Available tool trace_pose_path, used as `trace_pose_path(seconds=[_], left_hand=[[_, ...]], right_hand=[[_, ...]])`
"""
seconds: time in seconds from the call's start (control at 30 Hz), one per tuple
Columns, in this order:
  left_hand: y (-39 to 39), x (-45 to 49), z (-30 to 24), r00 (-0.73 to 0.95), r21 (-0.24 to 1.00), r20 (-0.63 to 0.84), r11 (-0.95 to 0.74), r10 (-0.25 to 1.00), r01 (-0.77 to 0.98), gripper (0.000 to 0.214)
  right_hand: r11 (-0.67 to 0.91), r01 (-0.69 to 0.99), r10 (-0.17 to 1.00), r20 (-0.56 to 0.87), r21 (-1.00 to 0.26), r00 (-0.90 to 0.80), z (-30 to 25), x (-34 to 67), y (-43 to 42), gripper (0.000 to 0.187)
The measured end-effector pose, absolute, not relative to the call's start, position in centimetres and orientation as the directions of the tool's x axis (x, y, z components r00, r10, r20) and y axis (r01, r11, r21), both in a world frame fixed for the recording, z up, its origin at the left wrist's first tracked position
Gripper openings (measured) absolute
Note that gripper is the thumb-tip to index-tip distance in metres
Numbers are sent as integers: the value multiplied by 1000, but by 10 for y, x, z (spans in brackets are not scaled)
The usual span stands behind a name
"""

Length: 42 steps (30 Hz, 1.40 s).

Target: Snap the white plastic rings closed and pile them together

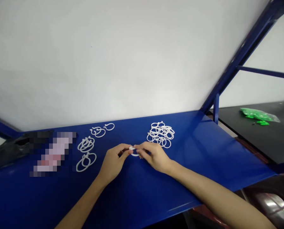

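Note:
Both my hands meet over the middle of a blue table. My left hand and my right hand pinch the same white plastic ring between fingertips, just above the surface. Behind my right hand lies a loose pile of white rings. To the left of my left hand lie small groups of joined white rings, and two more rings sit farther back.
A blurred-out patch and a dark bag sit at the table's left end. A blue metal frame rises at the right. Beyond it, a black table carries a bag of green parts. A white wall stands behind.

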State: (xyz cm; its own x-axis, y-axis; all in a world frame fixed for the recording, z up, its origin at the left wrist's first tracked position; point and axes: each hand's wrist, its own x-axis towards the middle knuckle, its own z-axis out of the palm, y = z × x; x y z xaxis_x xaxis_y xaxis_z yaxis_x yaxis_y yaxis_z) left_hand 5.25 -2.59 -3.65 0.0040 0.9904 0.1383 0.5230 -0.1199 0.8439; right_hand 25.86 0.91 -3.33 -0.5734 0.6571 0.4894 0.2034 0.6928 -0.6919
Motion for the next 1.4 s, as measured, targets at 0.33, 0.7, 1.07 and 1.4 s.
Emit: trace_pose_path(seconds=[0.33,0.7,1.07,1.4], left_hand=[[-35,55,-50,25,656,471,-369,882,659,21],[-30,63,-48,110,562,516,-432,850,705,23],[-21,42,-59,34,389,405,-205,914,898,33],[20,23,-52,41,-91,367,-8,929,996,53]], right_hand=[[802,260,547,485,-538,-683,-36,261,4,28],[827,433,562,488,-359,-667,-29,266,15,29],[429,838,821,532,-336,-207,-25,297,62,15],[377,881,867,444,-285,-228,-31,286,72,13]])
